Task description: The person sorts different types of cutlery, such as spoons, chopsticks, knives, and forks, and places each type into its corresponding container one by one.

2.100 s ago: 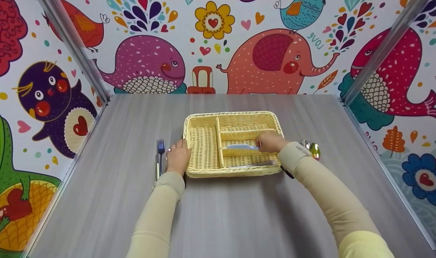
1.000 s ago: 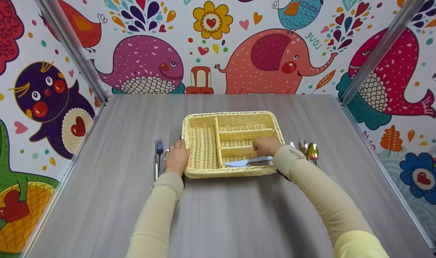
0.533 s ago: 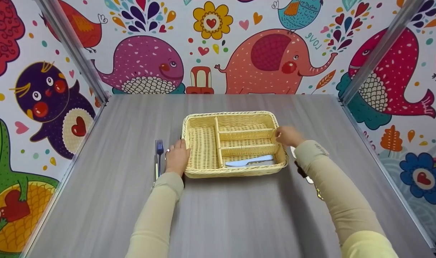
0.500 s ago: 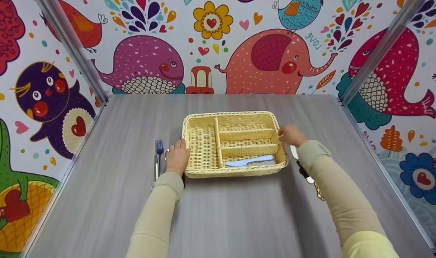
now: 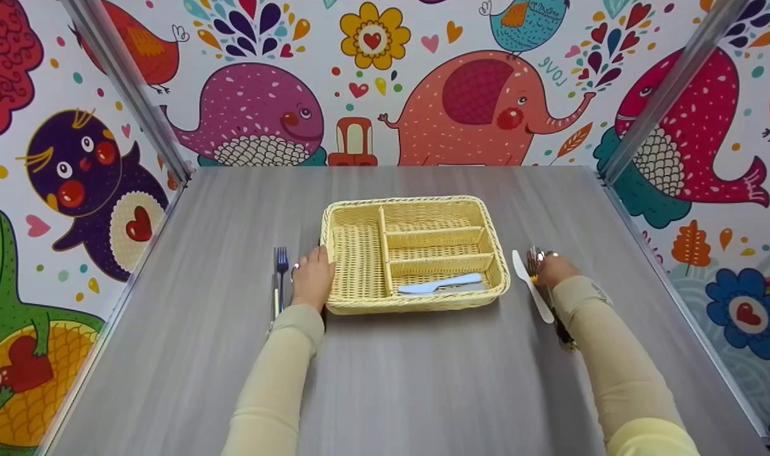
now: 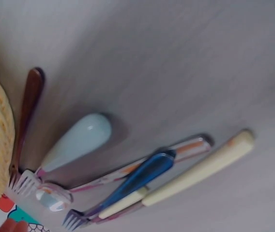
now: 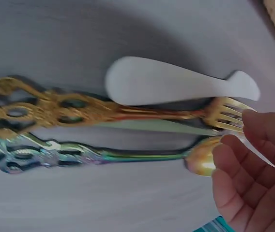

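A shallow wicker basket [image 5: 416, 308] with divided compartments stands mid-table, a light-blue knife [image 5: 442, 284] lying in its front-right compartment. My left hand [image 5: 312, 278] rests against the basket's left side, fingers extended. My right hand [image 5: 557, 271] is over cutlery right of the basket. In the right wrist view its fingers curve loosely, with a gap between thumb and fingers, beside the tines of a gold openwork fork [image 7: 50, 111] and the bowl of an iridescent spoon [image 7: 152, 155]. Alongside lies a white knife [image 7: 152, 82]; a pale green strip [image 7: 152, 126] shows between fork and spoon.
Left of the basket lie a blue fork [image 6: 147, 171], a cream-handled piece [image 6: 200, 174], a brown-handled fork [image 6: 28, 104], a piece with a pale blue handle [image 6: 77, 140] and others. Patterned walls and metal posts [image 5: 670, 95] enclose the grey table [image 5: 385, 380].
The light-blue knife came into view in the front compartment as my right hand moved back. That hand then left the basket's right rim and moved right to the cutlery. My left hand stayed.
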{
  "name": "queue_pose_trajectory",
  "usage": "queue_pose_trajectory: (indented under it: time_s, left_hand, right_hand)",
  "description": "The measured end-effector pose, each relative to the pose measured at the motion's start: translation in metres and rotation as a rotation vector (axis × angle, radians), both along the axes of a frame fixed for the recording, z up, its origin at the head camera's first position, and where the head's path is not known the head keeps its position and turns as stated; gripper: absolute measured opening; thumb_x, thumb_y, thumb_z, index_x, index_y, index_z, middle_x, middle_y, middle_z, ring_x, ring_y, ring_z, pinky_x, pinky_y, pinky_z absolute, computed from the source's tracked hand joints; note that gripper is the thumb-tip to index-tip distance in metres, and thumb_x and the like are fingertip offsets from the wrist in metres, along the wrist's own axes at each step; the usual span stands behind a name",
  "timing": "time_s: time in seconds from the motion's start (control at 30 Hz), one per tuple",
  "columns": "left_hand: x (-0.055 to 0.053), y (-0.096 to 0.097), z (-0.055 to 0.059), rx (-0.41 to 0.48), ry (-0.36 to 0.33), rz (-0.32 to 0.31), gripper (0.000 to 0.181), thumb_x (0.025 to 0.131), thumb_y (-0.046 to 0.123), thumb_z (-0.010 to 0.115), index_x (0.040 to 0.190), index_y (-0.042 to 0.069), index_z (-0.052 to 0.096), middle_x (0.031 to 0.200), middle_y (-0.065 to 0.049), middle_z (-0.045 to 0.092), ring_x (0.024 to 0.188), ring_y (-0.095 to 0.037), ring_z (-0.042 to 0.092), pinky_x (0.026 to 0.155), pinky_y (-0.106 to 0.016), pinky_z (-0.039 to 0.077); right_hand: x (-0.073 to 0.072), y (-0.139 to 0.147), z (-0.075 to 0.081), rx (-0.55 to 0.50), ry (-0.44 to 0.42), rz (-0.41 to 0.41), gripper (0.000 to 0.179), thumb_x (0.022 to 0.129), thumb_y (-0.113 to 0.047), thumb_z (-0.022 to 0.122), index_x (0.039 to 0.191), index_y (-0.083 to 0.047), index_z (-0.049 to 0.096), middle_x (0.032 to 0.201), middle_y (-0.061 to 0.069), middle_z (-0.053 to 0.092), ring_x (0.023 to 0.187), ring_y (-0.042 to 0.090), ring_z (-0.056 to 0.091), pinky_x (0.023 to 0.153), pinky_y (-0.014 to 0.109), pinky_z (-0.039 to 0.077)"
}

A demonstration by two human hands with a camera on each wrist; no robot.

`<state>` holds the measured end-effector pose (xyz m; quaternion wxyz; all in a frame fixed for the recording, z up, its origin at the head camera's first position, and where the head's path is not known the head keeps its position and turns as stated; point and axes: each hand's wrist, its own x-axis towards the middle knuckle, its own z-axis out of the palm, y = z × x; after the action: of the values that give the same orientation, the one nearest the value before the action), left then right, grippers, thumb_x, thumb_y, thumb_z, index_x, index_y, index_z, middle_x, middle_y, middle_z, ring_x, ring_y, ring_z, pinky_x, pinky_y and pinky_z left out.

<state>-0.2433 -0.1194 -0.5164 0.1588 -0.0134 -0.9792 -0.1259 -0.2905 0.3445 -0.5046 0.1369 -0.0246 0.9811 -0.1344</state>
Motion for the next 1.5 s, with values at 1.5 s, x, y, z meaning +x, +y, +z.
queue_pose_trajectory:
  time_s: [1.5]
  left_hand:
    - [0.003, 0.000, 0.001, 0.007, 0.020, -0.001, 0.041, 0.089, 0.022, 0.057, 0.119, -0.006, 0.053, 0.112, -0.019, 0.058, 0.090, -0.038, 0.057, 0.070, -0.048, 0.049]
  right_hand:
    - [0.011, -0.024, 0.000, -0.127, -0.190, -0.067, 0.013, 0.069, -0.005, 0.063, 0.062, -0.005, 0.052, 0.059, 0.004, 0.050, 0.050, 0.013, 0.045, 0.045, 0.021, 0.038]
